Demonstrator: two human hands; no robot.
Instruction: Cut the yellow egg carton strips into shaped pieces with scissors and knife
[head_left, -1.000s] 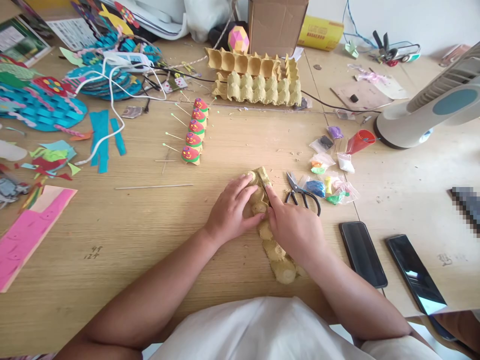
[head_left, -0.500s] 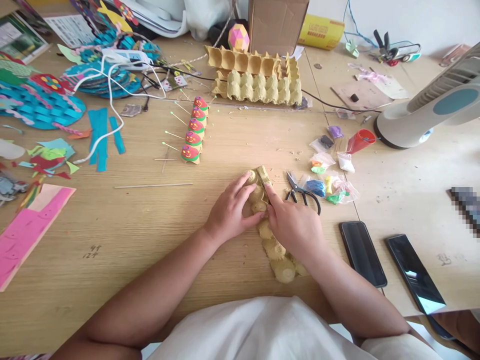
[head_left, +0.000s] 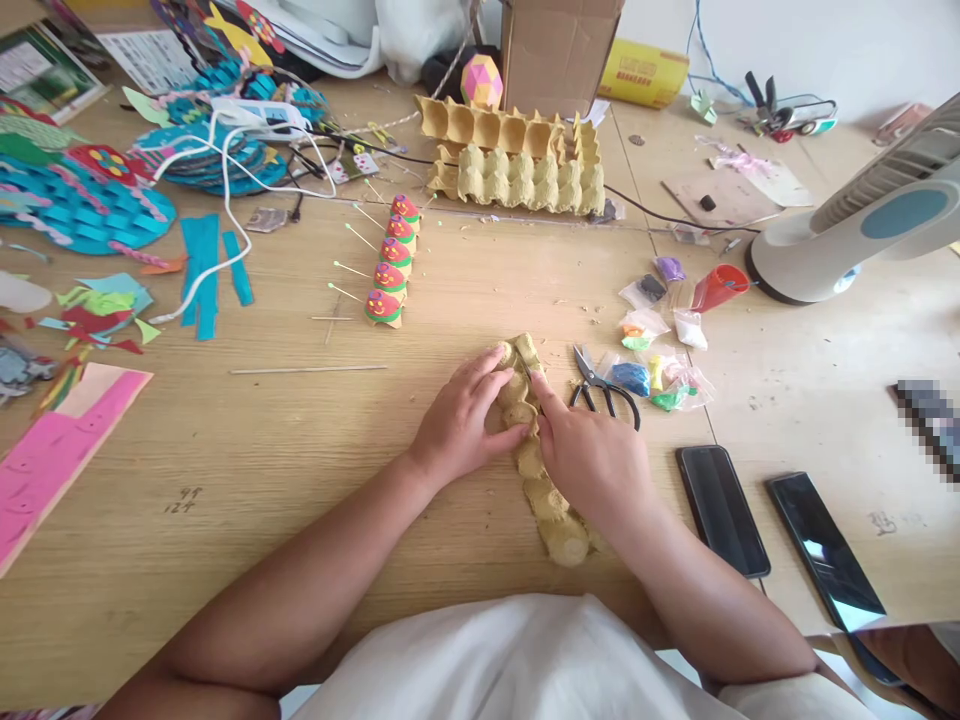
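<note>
A pale yellow egg carton strip [head_left: 564, 540] lies lengthwise on the table before me, its cups facing down. My left hand [head_left: 469, 412] grips its far part from the left, fingertips on the end cups and thumb against the side. From the right, my right hand [head_left: 592, 440] presses onto the strip with the index finger stretched forward. A thin, dark, blade-like tool [head_left: 526, 369] shows at that fingertip; the rest of it is hidden under the hand. Black-handled scissors [head_left: 589, 372] lie open just beyond my right hand.
Painted egg-carton caterpillars [head_left: 385, 305] stand in a row at the back. Behind them are more egg cartons [head_left: 525, 180] and a cardboard box [head_left: 559, 60]. Bagged clay [head_left: 630, 377], two phones [head_left: 724, 510] and a white fan [head_left: 787, 255] are on the right. Blue woven paper crafts [head_left: 82, 200] crowd the left.
My right hand has shifted very slightly along the strip toward me. The left hand keeps its hold, and the whole view has moved a little.
</note>
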